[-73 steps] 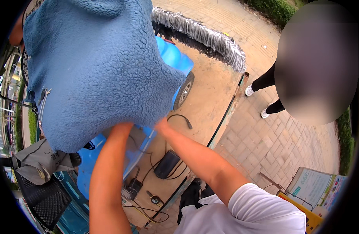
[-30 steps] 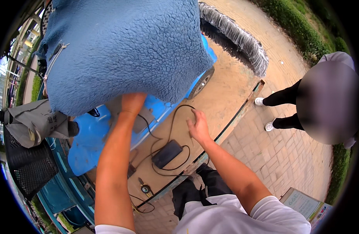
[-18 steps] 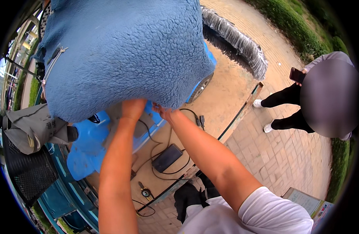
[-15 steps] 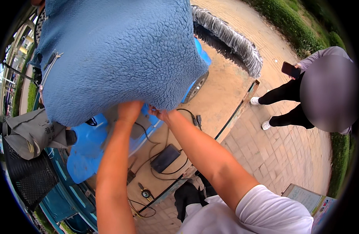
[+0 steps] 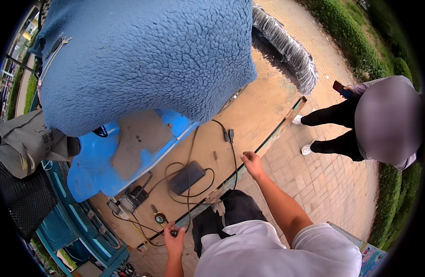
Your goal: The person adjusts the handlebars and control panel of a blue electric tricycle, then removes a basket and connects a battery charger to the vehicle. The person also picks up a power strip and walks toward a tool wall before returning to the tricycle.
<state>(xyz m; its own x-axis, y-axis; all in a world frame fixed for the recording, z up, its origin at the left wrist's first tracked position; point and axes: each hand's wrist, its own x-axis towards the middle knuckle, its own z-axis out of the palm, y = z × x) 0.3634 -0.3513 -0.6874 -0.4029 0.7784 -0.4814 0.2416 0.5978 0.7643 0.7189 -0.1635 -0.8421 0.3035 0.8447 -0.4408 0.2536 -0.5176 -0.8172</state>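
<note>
My left hand is down at the bed's near edge, its fingers closed round a small black object whose kind is unclear. A dark cable runs close by that hand. Out over the paving, past the bed's edge, my right hand is loosely closed, with nothing visible in it. A thick blue fleecy blanket drapes over a blue vehicle body with a grey footboard. A black charger brick lies on the plywood bed, its cable looping around it and ending in plugs.
A yellow-and-black round tool lies near the bed's edge. At the far side rests a grey fringed mop head. A person holding a phone stands on the paving to the right. A grey cloth cover hangs at left.
Both hands have come out from under the blanket's near edge. My left hand moved down toward me, my right hand to the right. The charger cable and plugs have shifted slightly.
</note>
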